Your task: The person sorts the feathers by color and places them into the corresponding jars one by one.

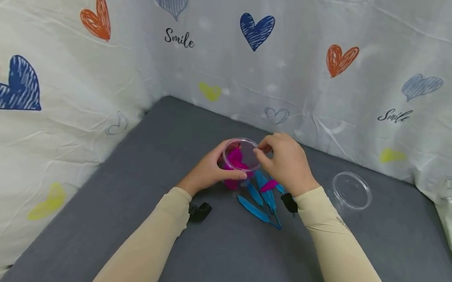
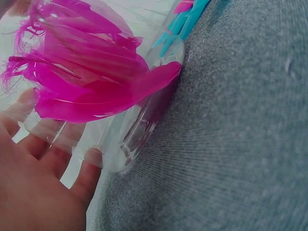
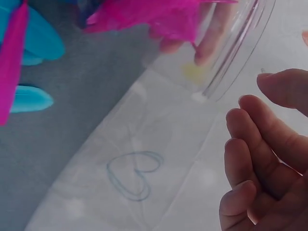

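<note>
My left hand grips a clear plastic jar by its side, thumb at the near side and fingers round the back. Magenta feathers lie bunched inside the jar, which is tilted with its mouth toward me. My right hand is at the right of the jar's rim. In the right wrist view its thumb and half-bent fingers stand apart, with nothing clearly visible between them. Blue feathers lie on the table beside the jar, with one magenta feather on top of them.
A clear round lid or dish lies to the right on the grey table. White cloth printed with hearts hangs behind and at both sides. Black wrist devices sit under both wrists.
</note>
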The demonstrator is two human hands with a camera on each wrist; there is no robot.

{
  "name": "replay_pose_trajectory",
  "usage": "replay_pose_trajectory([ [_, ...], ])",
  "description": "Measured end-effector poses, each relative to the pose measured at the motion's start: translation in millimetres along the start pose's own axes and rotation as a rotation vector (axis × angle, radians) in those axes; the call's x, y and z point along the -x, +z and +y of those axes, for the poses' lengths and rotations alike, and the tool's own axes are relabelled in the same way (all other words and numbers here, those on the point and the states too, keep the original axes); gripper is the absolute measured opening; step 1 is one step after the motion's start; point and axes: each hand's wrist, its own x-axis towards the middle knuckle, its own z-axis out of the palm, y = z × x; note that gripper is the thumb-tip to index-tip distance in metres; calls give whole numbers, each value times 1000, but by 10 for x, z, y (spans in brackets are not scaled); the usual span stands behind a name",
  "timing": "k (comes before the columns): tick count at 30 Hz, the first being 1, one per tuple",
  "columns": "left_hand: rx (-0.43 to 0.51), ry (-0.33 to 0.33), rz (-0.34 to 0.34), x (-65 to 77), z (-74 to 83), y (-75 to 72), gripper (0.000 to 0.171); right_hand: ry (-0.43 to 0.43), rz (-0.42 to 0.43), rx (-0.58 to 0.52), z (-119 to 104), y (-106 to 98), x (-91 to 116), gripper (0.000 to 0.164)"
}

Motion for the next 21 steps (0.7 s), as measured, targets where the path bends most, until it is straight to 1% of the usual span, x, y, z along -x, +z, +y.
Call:
replay_pose_trajectory([
  [4,-13,-15,11,9,2,-4,94,50,-29,-31,75,18,77,18],
  [7,-19,-25,18,17,4,-6,94,70,-39,-41,136,47,150,18],
  [13,-36,-6,19,10,14,-1,94,88,-49,-68,278,139,309,12],
  [17,-44,2,19,5,17,3,93,54,-77,-54,372,266,401,8],
  [21,-47,1,20,3,12,6,92,-29,-103,19,437,401,491,5],
])
